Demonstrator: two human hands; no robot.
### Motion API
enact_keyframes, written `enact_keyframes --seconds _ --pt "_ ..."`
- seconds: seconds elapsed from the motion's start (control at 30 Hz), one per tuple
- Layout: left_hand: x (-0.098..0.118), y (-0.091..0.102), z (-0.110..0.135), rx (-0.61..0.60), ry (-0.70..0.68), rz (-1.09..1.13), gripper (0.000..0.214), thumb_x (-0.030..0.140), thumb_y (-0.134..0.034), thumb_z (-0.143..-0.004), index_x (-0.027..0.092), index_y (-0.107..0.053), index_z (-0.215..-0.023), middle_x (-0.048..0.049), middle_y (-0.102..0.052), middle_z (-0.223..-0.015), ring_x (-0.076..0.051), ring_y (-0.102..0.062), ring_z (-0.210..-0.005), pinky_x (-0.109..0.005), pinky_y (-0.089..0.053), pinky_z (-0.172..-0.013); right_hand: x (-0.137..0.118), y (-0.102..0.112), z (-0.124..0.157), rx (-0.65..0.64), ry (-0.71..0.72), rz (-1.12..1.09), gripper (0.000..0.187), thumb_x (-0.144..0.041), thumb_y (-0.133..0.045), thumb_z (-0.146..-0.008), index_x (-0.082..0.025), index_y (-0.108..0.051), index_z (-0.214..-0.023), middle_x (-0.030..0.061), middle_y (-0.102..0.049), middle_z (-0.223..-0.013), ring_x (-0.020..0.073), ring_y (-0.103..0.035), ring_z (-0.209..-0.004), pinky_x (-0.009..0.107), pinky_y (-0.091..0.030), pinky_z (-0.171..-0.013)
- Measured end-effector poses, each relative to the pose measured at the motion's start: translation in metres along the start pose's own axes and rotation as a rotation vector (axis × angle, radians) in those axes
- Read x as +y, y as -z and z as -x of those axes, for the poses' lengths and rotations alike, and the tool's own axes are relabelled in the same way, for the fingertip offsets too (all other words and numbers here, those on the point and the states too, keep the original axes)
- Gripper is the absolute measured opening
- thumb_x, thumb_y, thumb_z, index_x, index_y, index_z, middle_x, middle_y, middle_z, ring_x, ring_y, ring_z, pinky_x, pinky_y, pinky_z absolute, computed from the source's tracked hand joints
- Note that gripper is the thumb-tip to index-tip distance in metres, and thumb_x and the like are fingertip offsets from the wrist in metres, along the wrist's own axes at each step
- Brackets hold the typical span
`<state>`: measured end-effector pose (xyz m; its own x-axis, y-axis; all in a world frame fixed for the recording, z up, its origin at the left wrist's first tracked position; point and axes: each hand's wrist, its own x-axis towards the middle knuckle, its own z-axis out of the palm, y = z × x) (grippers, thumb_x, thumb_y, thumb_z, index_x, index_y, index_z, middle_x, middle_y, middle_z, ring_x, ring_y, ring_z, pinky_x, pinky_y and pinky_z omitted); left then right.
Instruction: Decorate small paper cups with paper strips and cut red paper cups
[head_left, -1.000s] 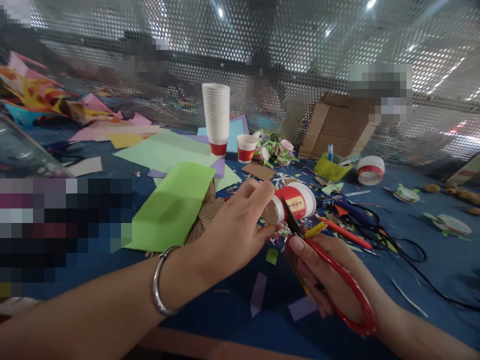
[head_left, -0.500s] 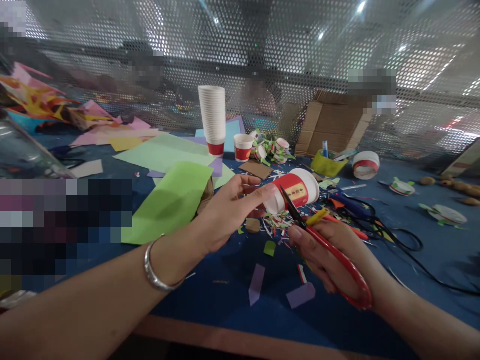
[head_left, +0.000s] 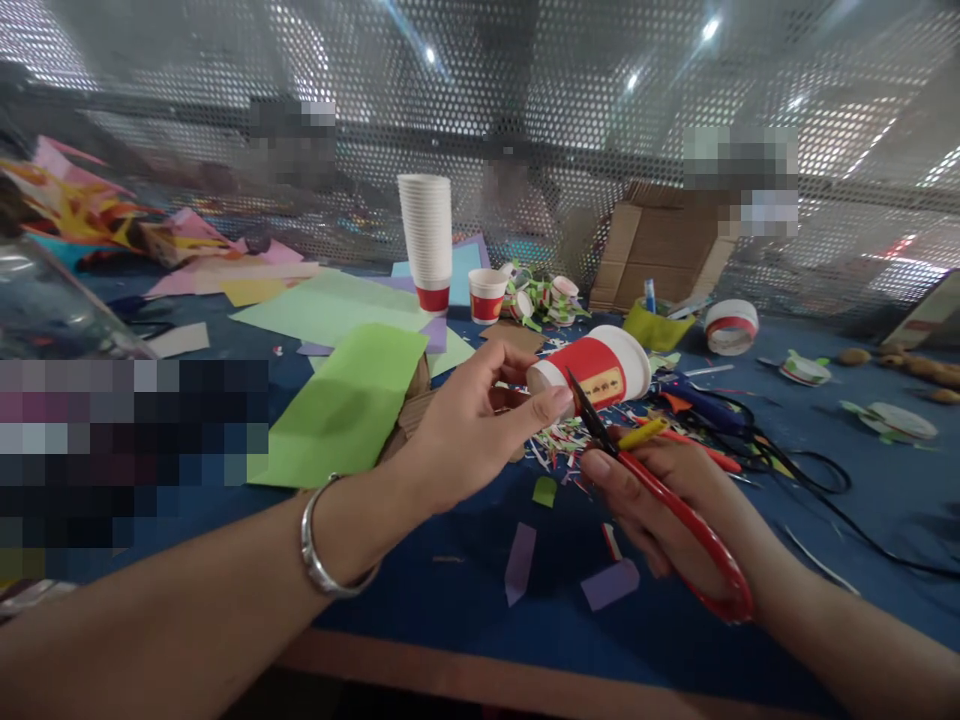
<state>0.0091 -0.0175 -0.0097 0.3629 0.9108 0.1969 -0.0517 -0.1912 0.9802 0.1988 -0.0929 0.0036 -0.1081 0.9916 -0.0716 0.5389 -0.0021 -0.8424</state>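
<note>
A red and white paper cup (head_left: 589, 365) lies on its side in the air, its rim toward the right. My left hand (head_left: 487, 420) grips the cup near its base, the thumb in front. My right hand (head_left: 652, 480) is wrapped round red-handled scissors (head_left: 675, 510), whose dark blade tips reach the side of the cup. Whether the blades have cut into the cup I cannot tell. A yellow stick-like piece (head_left: 642, 433) shows by the right fingers. Under the cup lies a heap of paper scraps (head_left: 559, 445).
Behind stand a stack of paper cups (head_left: 426, 240) and a single cup (head_left: 487, 296). Green paper (head_left: 352, 400) lies at left. Small paper turtles (head_left: 555, 295), a yellow holder (head_left: 656, 330), cardboard (head_left: 660, 250) and a blue tool with a black cord (head_left: 697, 400) are farther right.
The cup has shifted slightly right and turned a little, and my left thumb now sits lower on it. The scissors have moved slightly right and down with my right hand.
</note>
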Motion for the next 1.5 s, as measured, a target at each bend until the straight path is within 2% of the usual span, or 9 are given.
enact_keyframes --seconds 0.13,0.47,0.7,0.8,1.0,1.2,1.3,1.4,1.5 --pt "0.0 -0.001 0.001 -0.009 -0.063 -0.058 0.037 0.046 -0.078 -0.087 0.019 -0.058 -0.104 -0.0067 -0.068 -0.108 -0.021 -0.069 -0.098 -0.037 -0.056 -0.086 -0.003 0.0 0.004 -0.004 -0.07 0.003 0.073 -0.083 -0.049 -0.087 -0.025 -0.042 -0.044 -0.0022 -0.044 -0.034 0.0095 -0.04 -0.035 0.026 -0.034 -0.04" --pt "0.006 0.002 -0.002 -0.013 -0.263 -0.075 0.034 0.035 -0.08 -0.086 0.022 -0.055 -0.106 -0.0073 -0.07 -0.112 -0.022 -0.069 -0.1 -0.035 -0.058 -0.086 0.002 0.001 0.001 0.017 -0.047 -0.01 0.069 -0.083 -0.056 -0.082 -0.027 -0.038 -0.046 -0.0043 -0.038 -0.03 0.0104 -0.039 -0.029 0.025 -0.035 -0.033" --pt "0.014 0.0 0.004 -0.014 -0.244 -0.112 0.033 0.036 -0.078 -0.088 0.023 -0.056 -0.11 -0.0099 -0.067 -0.124 -0.024 -0.069 -0.104 -0.037 -0.059 -0.092 -0.006 0.002 0.009 0.08 -0.013 0.072 0.07 -0.077 -0.054 -0.089 -0.026 -0.039 -0.044 -0.0033 -0.04 -0.034 0.0112 -0.043 -0.034 0.025 -0.037 -0.038" --pt "0.013 -0.003 0.005 -0.009 -0.228 -0.108 0.032 0.036 -0.078 -0.088 0.024 -0.056 -0.108 -0.0087 -0.068 -0.119 -0.023 -0.069 -0.102 -0.036 -0.059 -0.089 -0.007 0.002 0.011 0.087 0.029 0.107 0.071 -0.075 -0.051 -0.093 -0.026 -0.039 -0.043 -0.0031 -0.039 -0.035 0.0108 -0.042 -0.034 0.025 -0.037 -0.039" --pt "0.008 -0.006 0.007 -0.034 -0.172 -0.118 0.031 0.037 -0.077 -0.089 0.025 -0.056 -0.107 -0.0064 -0.068 -0.111 -0.023 -0.067 -0.105 -0.033 -0.057 -0.085 -0.006 0.003 0.01 0.065 -0.02 0.093 0.073 -0.08 -0.047 -0.091 -0.026 -0.041 -0.043 -0.0023 -0.041 -0.036 0.0116 -0.044 -0.035 0.026 -0.039 -0.04" --pt "0.009 -0.002 0.005 -0.044 -0.257 -0.181 0.032 0.036 -0.075 -0.091 0.023 -0.057 -0.114 -0.0111 -0.065 -0.129 -0.026 -0.065 -0.116 -0.04 -0.056 -0.098 -0.005 0.003 0.01 0.042 -0.071 0.05 0.071 -0.082 -0.049 -0.088 -0.026 -0.038 -0.045 -0.0034 -0.04 -0.034 0.0109 -0.04 -0.031 0.026 -0.038 -0.038" --pt "0.01 -0.003 0.006 0.001 -0.334 -0.255 0.029 0.033 -0.073 -0.092 0.023 -0.06 -0.115 -0.0112 -0.061 -0.139 -0.029 -0.06 -0.127 -0.043 -0.053 -0.106 -0.003 0.001 0.01 0.036 -0.05 0.043 0.069 -0.079 -0.05 -0.09 -0.026 -0.04 -0.046 -0.0033 -0.042 -0.035 0.011 -0.04 -0.032 0.026 -0.039 -0.039" --pt "0.01 -0.005 0.009 0.041 -0.386 -0.3 0.03 0.033 -0.073 -0.092 0.023 -0.061 -0.118 -0.0112 -0.06 -0.139 -0.028 -0.059 -0.127 -0.044 -0.05 -0.11 -0.003 0.001 0.01 0.039 -0.042 0.058 0.07 -0.079 -0.049 -0.09 -0.026 -0.039 -0.045 -0.0033 -0.041 -0.034 0.0112 -0.04 -0.032 0.026 -0.039 -0.039" --pt "0.009 -0.006 0.008 0.069 -0.27 -0.145 0.041 0.039 -0.076 -0.09 0.022 -0.057 -0.122 -0.011 -0.063 -0.133 -0.024 -0.065 -0.114 -0.04 -0.055 -0.1 -0.006 0.003 0.009 0.049 0.042 0.092 0.07 -0.076 -0.051 -0.092 -0.027 -0.039 -0.044 -0.0032 -0.041 -0.033 0.0121 -0.043 -0.033 0.027 -0.039 -0.039"
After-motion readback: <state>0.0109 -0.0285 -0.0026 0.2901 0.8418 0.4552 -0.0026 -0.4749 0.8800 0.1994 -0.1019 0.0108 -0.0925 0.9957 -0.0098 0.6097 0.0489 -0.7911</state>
